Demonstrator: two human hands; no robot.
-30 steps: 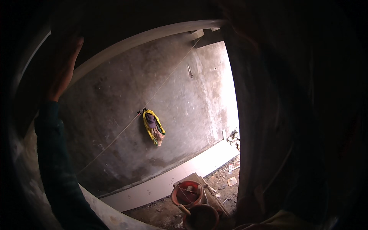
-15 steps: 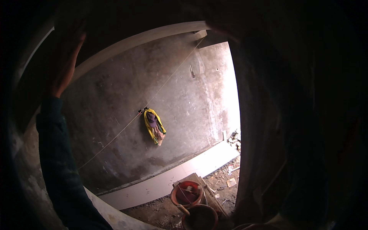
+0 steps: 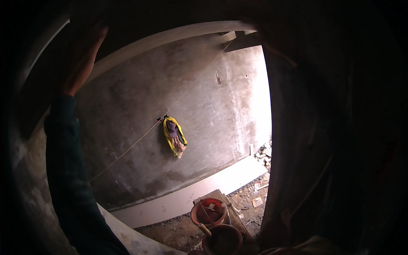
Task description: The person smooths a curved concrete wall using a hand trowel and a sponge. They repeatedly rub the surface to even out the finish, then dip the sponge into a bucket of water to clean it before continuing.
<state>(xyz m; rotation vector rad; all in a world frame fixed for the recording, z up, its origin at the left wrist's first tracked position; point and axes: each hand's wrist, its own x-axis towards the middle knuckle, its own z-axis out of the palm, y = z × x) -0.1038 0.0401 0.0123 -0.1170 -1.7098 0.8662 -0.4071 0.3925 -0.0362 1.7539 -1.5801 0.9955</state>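
My left hand (image 3: 87, 57) is raised at the upper left, fingers stretched upward into the dark overhead, their tips hard to see; I cannot make out whether they touch a surface. Its forearm wears a dark teal sleeve. My right hand (image 3: 282, 55) is a dim shape at the upper right, its fingers lost in shadow. A pale curved beam or edge (image 3: 170, 29) runs between the two hands, with a small block (image 3: 227, 36) at its right part.
Ahead stands a grey plastered wall (image 3: 127, 97) with a slanting cord and hanging yellow clothing and cap (image 3: 172, 129). Below lie a long white board (image 3: 174, 206), a red bucket (image 3: 208, 212), a dark bucket with wooden-handled tool (image 3: 221, 240), planks (image 3: 233, 216) and rubble (image 3: 263, 155).
My left hand sits a little higher and farther right in the view. The wall's hanging items have shifted slightly up and right as my viewpoint moved. The dim right hand has moved slightly.
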